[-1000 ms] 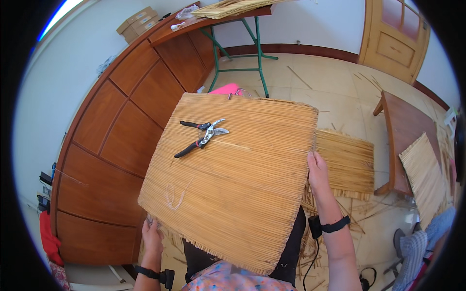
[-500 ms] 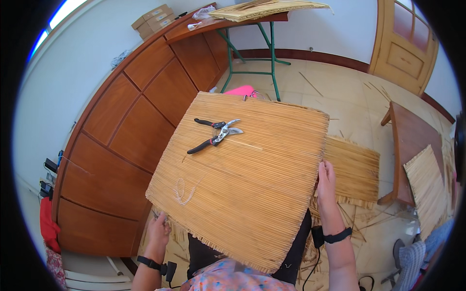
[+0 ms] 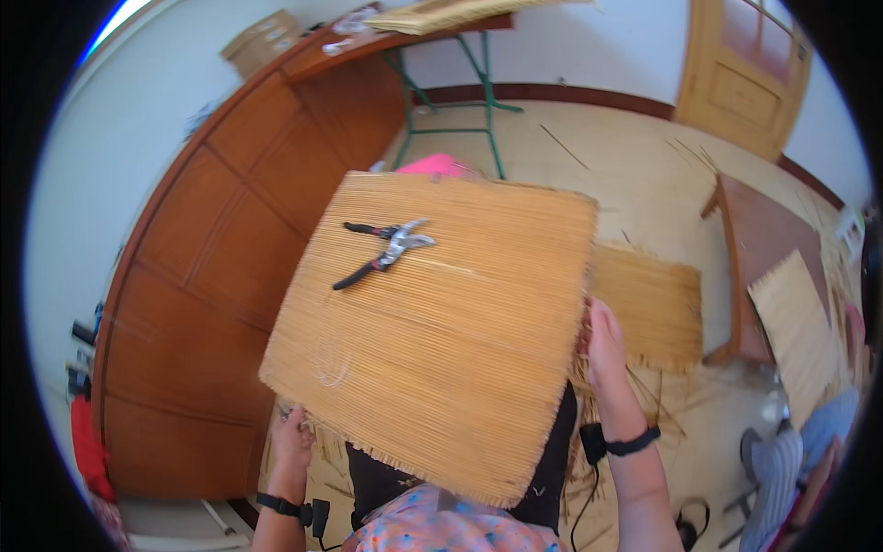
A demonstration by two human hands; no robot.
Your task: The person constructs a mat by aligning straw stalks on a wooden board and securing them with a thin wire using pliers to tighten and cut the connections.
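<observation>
A square mat of thin straw-coloured sticks (image 3: 441,350) lies tilted over my lap, with frayed ends along its lower edge. My left hand (image 3: 290,437) is closed on its lower-left corner; something small there is too blurred to make out. My right hand (image 3: 605,336) grips the right edge, fingers partly hidden. Pruning shears (image 3: 386,253) with black handles rest on the mat's upper left, their jaws apart. A loop of pale thread (image 3: 333,363) lies lower down on it.
Wooden panelling (image 3: 184,350) lines the left. A green-legged table (image 3: 487,129) holds more mats at the back. Another mat (image 3: 653,304) lies on the floor among loose sticks. A low wooden table (image 3: 750,230) and another person's striped clothing (image 3: 773,478) are at right.
The view swung slightly and back, and is more blurred now. My right hand sits slightly lower along the mat's edge; both hands still hold it, and the shears lie in place.
</observation>
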